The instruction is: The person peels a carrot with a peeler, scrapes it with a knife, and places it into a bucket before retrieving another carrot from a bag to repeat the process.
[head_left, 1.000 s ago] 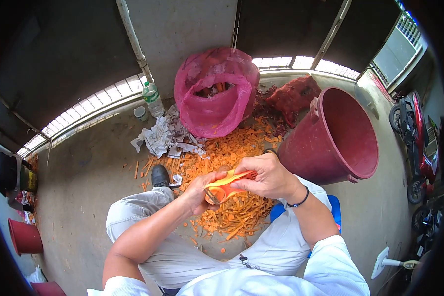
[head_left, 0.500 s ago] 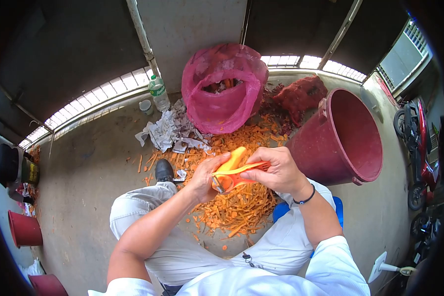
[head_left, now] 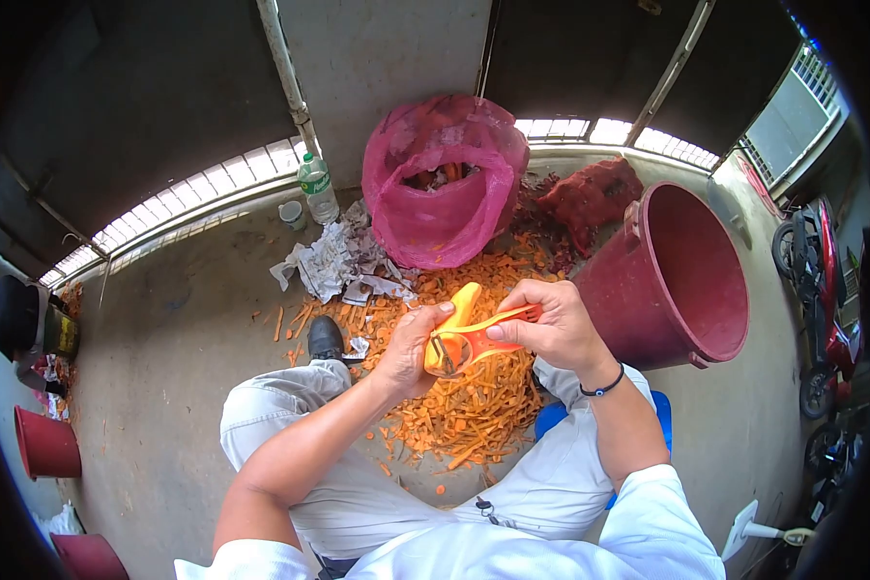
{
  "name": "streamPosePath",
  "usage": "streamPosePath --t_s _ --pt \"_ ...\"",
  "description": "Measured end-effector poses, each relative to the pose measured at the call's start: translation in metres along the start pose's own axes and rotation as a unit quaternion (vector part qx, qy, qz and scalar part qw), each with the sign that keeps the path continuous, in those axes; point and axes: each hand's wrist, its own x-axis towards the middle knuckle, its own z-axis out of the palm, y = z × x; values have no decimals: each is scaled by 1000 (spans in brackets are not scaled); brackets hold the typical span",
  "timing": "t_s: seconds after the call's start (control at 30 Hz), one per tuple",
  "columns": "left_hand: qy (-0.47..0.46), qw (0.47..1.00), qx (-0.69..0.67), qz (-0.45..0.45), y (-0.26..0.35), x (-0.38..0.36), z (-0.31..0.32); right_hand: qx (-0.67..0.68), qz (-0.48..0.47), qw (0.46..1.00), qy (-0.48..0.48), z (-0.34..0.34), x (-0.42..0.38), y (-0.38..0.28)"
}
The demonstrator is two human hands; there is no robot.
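My left hand [head_left: 410, 350] is wrapped round a peeled orange carrot [head_left: 465, 305], its upper part poking out past the thumb. In my right hand [head_left: 556, 327] is an orange peeler [head_left: 478, 345], pinched by its handle between thumb and fingers. The peeler's blade end lies against the carrot, close to the left fingers. Below both hands, a heap of carrot peelings [head_left: 474, 411] spreads over the floor between my legs.
An open pink mesh sack [head_left: 435, 227] stands ahead, with crumpled paper [head_left: 327, 259] and a plastic bottle [head_left: 318, 193] to its left. A large maroon bucket [head_left: 614, 290] tilts at the right, beside a red net bag [head_left: 590, 198]. Motorbikes [head_left: 826, 280] stand far right.
Both hands have shifted slightly right in view, still holding the carrot and the peeler. The peeler has turned a little, showing more of its frame. The camera view has shifted slightly.
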Motion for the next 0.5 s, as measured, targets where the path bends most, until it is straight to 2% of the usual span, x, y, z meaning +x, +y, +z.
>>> streamPosePath --t_s 0.07,0.1,0.17,0.2,0.27,0.4,0.47,0.5 --pt "15 999 28 -34 -1 -2 1 -15 -10 1000 -7 -6 1 0" --pt "14 999 28 -33 -2 -3 -4 -24 -9 999 35 -14 3 3" --pt "-87 994 19 -67 -4 -2 -15 9 6 995 100 -31 1 10" --pt "-87 994 19 -67 -4 0 -13 35 -25 991 124 -35 0 10" --pt "-38 992 -80 -87 -4 4 -11 75 -36 982 167 -35 1 12" --pt "-48 977 -173 -115 -5 9 -17 135 -23 977 166 -40 5 18" --pt "-54 974 -186 -117 -6 13 -25 154 40 984 83 -42 6 22" --pt "-44 978 -173 -109 -3 12 -23 21 35 995 96 -35 9 27"
